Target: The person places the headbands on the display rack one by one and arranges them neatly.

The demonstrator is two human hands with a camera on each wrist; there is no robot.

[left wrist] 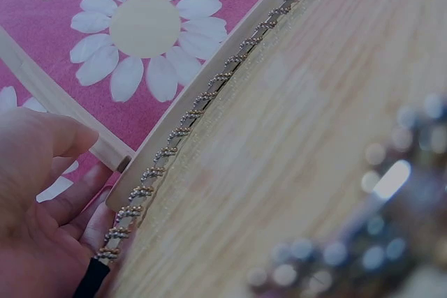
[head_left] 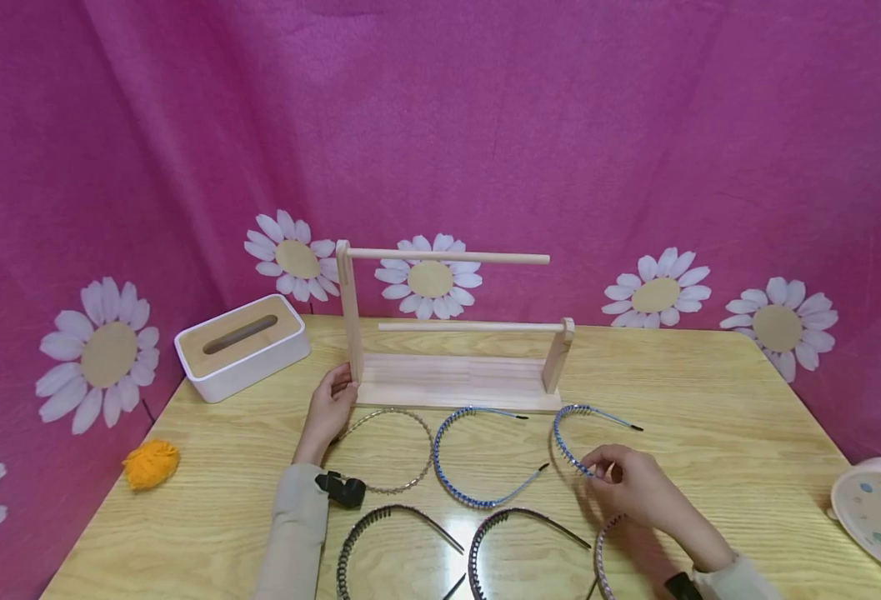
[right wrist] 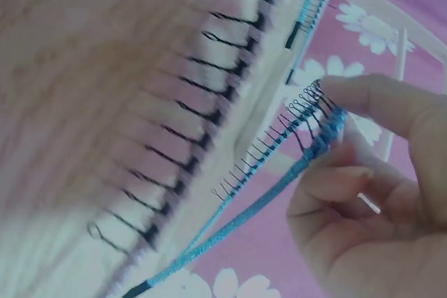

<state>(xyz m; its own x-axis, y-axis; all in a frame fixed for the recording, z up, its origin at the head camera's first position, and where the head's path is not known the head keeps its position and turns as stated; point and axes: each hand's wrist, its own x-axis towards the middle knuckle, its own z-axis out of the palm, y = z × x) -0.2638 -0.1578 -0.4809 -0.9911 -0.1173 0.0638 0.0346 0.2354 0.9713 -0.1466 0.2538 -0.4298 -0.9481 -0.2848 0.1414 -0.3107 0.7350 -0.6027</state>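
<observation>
With room on its right, a blue headband (head_left: 558, 432) is pinched by the right hand (head_left: 631, 483), while the rack (head_left: 451, 379) is touched at its left edge by relaxed fingers of the left hand (head_left: 331, 408).

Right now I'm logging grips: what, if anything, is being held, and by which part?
The right hand pinches a blue headband by its toothed part. The left hand touches the rack's taller upright; whether it grips, I cannot tell.

Rack (head_left: 451, 381) toward rear of counter (head_left: 718, 400). Box (head_left: 252, 372) left of rack; yarn ball (head_left: 151, 464) before box. 6 headbands (head_left: 437, 462) before rack, 2 rows of 3. Clock (head_left: 877, 521) well right of headbands.
</observation>
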